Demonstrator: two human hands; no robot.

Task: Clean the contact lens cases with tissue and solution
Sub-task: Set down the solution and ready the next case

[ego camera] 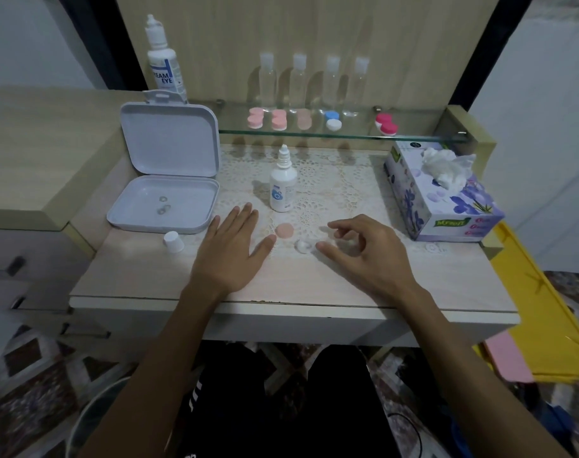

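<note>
The left hand (230,247) lies flat at frame centre, fingers straight and holding nothing, likely steadying on the table (314,285). Right of it, the right hand (367,249) hovers with fingers loosely curled, gripping nothing, poised by the clear lens case (304,246) between both thumbs. Its pink cap (285,230) sits just above, set aside so the wells stay exposed. The solution bottle (283,183) stands uncapped behind, and the tissue box (443,200) waits at the right edge, both within reach
</note>
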